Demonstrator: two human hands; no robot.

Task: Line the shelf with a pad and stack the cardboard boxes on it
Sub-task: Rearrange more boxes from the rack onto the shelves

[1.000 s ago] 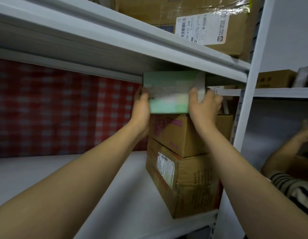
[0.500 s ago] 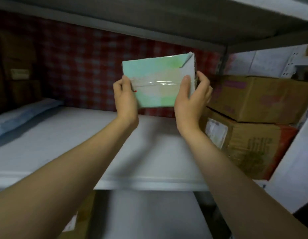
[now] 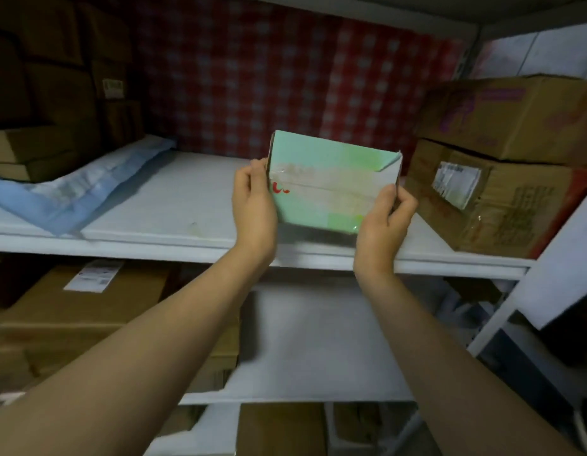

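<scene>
Here, left hand [image 3: 254,205] and right hand [image 3: 381,222], fingers [image 3: 386,196] pinching a taped green cardboard box [image 3: 328,185]

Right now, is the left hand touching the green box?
Touching. Head view: the left hand grips the green box, thumb against its left edge.

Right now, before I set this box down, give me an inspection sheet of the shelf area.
Surface: white shelf, with a blue pad lying rumpled at its left end.
Job's things: green box held above the shelf; upper brown box sits on lower brown box at the right end.
Clutter: dark boxes piled at the left end.
Hands: left hand and right hand each grip a side of the green box.
Cables: nothing seen.
Surroundings: red checked cloth behind; labelled boxes on the level below.
</scene>
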